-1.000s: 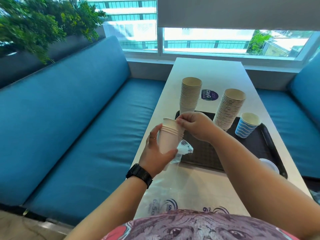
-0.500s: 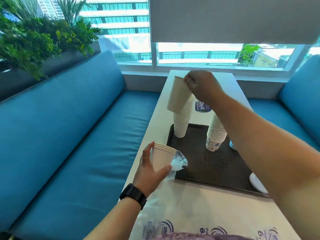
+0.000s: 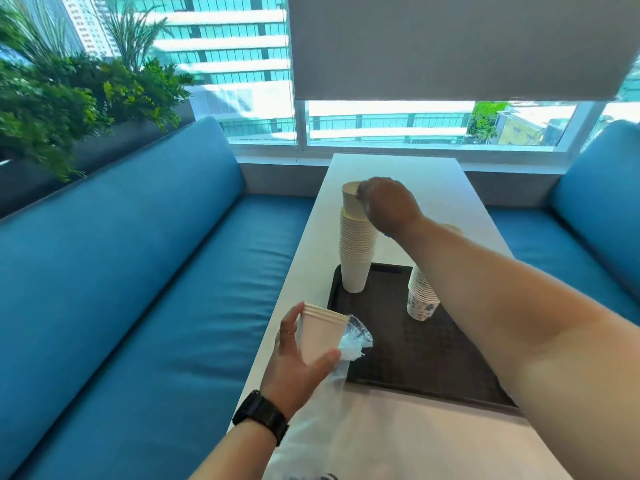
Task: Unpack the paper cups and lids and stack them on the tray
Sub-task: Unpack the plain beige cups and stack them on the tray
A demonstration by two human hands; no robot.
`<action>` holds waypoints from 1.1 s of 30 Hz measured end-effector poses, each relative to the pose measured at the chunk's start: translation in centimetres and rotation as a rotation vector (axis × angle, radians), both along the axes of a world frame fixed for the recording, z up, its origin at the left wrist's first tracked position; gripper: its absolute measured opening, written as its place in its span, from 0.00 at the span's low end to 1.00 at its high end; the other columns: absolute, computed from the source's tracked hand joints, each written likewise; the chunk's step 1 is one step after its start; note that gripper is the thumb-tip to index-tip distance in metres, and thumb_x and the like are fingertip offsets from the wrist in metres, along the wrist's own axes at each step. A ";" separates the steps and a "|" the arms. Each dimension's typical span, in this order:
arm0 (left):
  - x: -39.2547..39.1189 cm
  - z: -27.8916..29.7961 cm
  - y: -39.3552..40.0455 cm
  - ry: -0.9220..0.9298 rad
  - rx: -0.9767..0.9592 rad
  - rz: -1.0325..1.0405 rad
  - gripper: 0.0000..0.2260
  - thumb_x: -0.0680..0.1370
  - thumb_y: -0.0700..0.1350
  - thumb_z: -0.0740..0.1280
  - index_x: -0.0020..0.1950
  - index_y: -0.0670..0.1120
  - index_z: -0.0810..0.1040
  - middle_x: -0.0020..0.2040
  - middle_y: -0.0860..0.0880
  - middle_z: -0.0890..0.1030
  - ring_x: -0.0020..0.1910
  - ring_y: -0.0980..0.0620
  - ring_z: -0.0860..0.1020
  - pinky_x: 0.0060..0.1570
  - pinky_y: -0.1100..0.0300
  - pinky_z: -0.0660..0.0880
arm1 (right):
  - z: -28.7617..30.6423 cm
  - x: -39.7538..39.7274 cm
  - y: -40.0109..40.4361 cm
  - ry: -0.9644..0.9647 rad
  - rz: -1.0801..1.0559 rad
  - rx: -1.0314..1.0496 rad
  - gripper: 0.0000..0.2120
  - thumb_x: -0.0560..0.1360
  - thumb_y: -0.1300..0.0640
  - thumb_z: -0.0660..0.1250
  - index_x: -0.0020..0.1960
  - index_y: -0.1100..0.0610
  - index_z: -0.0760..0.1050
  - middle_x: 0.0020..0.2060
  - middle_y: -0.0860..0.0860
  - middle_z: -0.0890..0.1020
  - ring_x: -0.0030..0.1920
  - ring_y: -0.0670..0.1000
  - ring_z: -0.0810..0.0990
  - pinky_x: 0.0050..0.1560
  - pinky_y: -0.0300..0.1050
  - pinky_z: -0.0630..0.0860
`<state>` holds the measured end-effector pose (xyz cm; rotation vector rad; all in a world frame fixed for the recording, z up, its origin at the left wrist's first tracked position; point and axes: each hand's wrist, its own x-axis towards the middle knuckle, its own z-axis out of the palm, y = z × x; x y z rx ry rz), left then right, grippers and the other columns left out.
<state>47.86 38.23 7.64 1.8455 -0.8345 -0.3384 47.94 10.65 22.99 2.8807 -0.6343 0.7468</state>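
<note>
Cups in a tall white stack [image 3: 357, 251] stand on the dark tray [image 3: 398, 348]; our right hand [image 3: 388, 206] pinches the top cup [image 3: 351, 202], set into that stack. Our left hand [image 3: 294, 355] grips a few nested cups [image 3: 318, 336] in their plastic sleeve [image 3: 349, 344] beside the tray's near corner. A patterned stack [image 3: 420, 296] stands nearby on the white table [image 3: 398, 441].

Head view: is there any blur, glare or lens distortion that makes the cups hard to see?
Head view: the window is bright and partly washed out; the wide lens bends the sofa and stretches the near right arm. The right hand on the top cup looks slightly soft. The left hand with its cups is fairly sharp.
</note>
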 end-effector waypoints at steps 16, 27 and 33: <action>0.1 0.3 0.4 0.062 -0.025 0.032 0.40 0.63 0.60 0.74 0.65 0.78 0.52 0.67 0.49 0.69 0.61 0.47 0.76 0.58 0.45 0.78 | -4.1 -2.7 3.7 0.032 0.098 0.125 0.24 0.79 0.57 0.63 0.74 0.56 0.66 0.73 0.54 0.69 0.76 0.54 0.59 0.77 0.55 0.48; -0.4 0.8 0.8 0.010 -0.039 0.035 0.41 0.70 0.51 0.77 0.60 0.81 0.49 0.66 0.48 0.70 0.57 0.48 0.78 0.54 0.51 0.79 | -5.5 -7.9 11.9 -0.013 0.175 0.862 0.12 0.80 0.49 0.63 0.60 0.50 0.80 0.54 0.45 0.82 0.51 0.42 0.77 0.54 0.39 0.70; -0.6 0.8 0.8 -0.003 -0.058 0.042 0.39 0.71 0.50 0.77 0.62 0.78 0.52 0.63 0.49 0.71 0.53 0.49 0.78 0.48 0.55 0.79 | -6.7 -9.1 13.3 -0.023 0.221 1.071 0.07 0.79 0.58 0.65 0.49 0.49 0.81 0.42 0.42 0.82 0.45 0.41 0.79 0.48 0.36 0.73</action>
